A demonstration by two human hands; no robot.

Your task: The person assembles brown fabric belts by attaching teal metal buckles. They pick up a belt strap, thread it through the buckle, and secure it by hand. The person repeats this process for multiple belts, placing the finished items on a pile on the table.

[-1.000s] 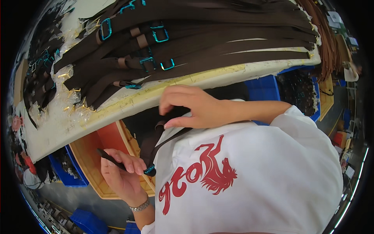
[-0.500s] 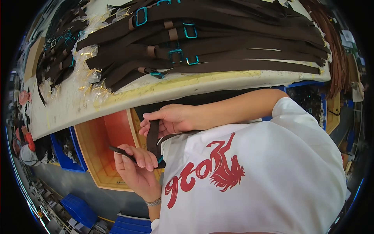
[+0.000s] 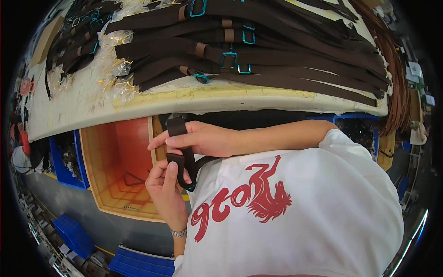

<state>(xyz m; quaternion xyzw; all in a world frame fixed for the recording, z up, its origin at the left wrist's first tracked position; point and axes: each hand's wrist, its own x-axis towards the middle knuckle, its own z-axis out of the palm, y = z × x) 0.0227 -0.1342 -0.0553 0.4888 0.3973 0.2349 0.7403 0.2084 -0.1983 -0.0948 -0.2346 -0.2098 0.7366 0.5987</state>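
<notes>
A dark brown webbing strap (image 3: 188,161) is held in front of my white shirt, with a teal metal buckle (image 3: 190,187) at its lower bend. My left hand (image 3: 166,187), a metal watch on its wrist, pinches one flat end of the strap between thumb and fingers. Just above it, my right hand (image 3: 207,138) grips the strap where it loops over, thumb on top and index finger stretched out to the left. The rest of the strap runs behind my right hand and along the shirt, partly hidden.
On the pale worktable (image 3: 60,108) ahead lie several dark brown straps (image 3: 295,51) with teal buckles (image 3: 229,60) and plastic-wrapped ends. Below its edge stands a yellow crate (image 3: 99,184) with an orange-red inside, beside a blue bin (image 3: 83,171). Thin brown strips (image 3: 392,92) hang at the right.
My left hand has moved up and turned the strap's end upright, nearer my right hand. The strap now loops over my right fingers. The view has shifted slightly.
</notes>
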